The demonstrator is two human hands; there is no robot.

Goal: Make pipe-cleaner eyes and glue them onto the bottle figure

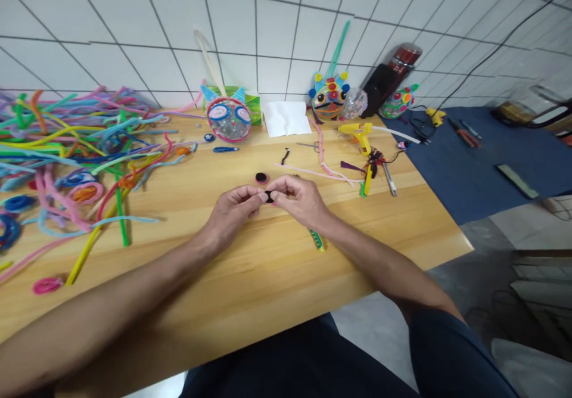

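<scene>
Between the fingertips of both hands is a small black pipe-cleaner coil (269,196), with a bit of pink showing under it. My left hand (235,212) pinches its left side, while my right hand (304,202) grips the right side; much of the piece is covered by fingers. Just behind them on the wooden table lies a similar black and pink coil (261,177). A short black pipe-cleaner piece (285,156) rests farther back. Close to my right forearm is a green and yellow strip (316,240).
Many coloured pipe cleaners (67,148) are heaped at the left. Along the wall stand a cat-eared decorated ball (229,121), a white paper (286,118) and a horned decorated ball (329,97). A yellow glue gun (360,136) and a utility knife (389,179) lie to the right.
</scene>
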